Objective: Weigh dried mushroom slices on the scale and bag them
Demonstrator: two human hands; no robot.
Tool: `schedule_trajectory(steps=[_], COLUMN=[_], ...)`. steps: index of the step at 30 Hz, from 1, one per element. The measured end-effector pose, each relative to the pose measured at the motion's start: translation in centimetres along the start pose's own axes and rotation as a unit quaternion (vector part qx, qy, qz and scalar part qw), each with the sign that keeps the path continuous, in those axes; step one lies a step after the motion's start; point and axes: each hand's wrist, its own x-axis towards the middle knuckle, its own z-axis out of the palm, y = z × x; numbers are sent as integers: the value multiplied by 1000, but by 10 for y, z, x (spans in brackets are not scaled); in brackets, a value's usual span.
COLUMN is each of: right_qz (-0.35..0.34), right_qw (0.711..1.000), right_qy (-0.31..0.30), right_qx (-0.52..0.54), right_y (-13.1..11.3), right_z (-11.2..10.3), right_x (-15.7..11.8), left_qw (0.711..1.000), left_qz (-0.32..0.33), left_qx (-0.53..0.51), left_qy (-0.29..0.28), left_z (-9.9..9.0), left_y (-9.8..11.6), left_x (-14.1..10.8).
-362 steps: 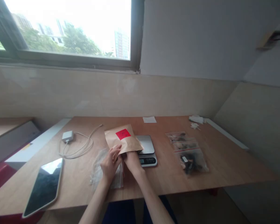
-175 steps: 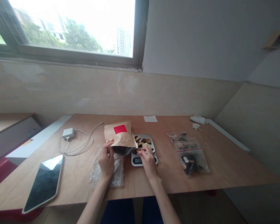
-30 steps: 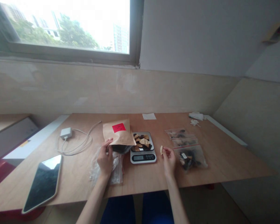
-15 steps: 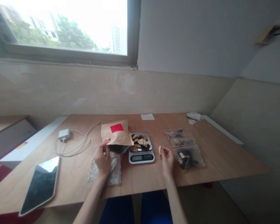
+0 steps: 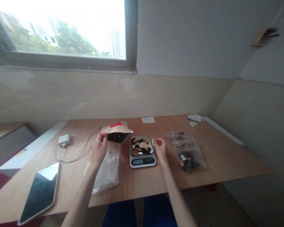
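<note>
My left hand (image 5: 100,145) grips the near left edge of a brown paper pouch (image 5: 120,129) with a red label. The pouch's mouth gapes toward me, its dark inside showing. Pinched in my right hand (image 5: 160,147) is a small pale dried slice (image 5: 152,142), held just off the right edge of a digital kitchen scale (image 5: 142,162). Several dark and tan dried pieces (image 5: 142,145) lie on the scale's tray; their exact kind is unclear. The digits on the display are too faint to read.
Clear zip bags (image 5: 109,167) lie flat below the pouch. Filled zip bags (image 5: 190,159) with dark pieces rest on the right. A tablet (image 5: 40,192), a white charger (image 5: 64,139) with cable, a white paper (image 5: 148,120) and crumpled tissue (image 5: 195,118) are also on the table (image 5: 137,186).
My right hand has moved left and farther from me, bringing the slice to the scale's edge. My left hand has raised and tilted the pouch, so its opening shows more.
</note>
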Motion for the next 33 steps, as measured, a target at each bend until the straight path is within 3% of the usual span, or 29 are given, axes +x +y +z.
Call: schedule_trajectory(steps=[5,11,15,21,29,33], right_qz=[-11,-18,-22,-40,-42,-47], right_qw=[1000,999,998,993,996,995], right_qy=[-24,-24,-62,-108,-71,-62], right_qx=[-14,-17,-14,-27,-45,-58], right_y=[3,14,18,18,20,6], right_z=[12,0,-6,-1,-3,-10], right_x=[5,-2,-7,-6,-6,-21], left_qw=[1000,999,997,977,953,948], left_qz=[-6,-29,-52,-141,-179,-190], left_qx=[2,-18,-56,-163,-246,-256], left_qy=[5,0,1,-4,10,14], left_z=[2,6,10,11,4,5], left_y=[0,-11,-17,-9,2,0], left_x=[6,9,12,21,30,27])
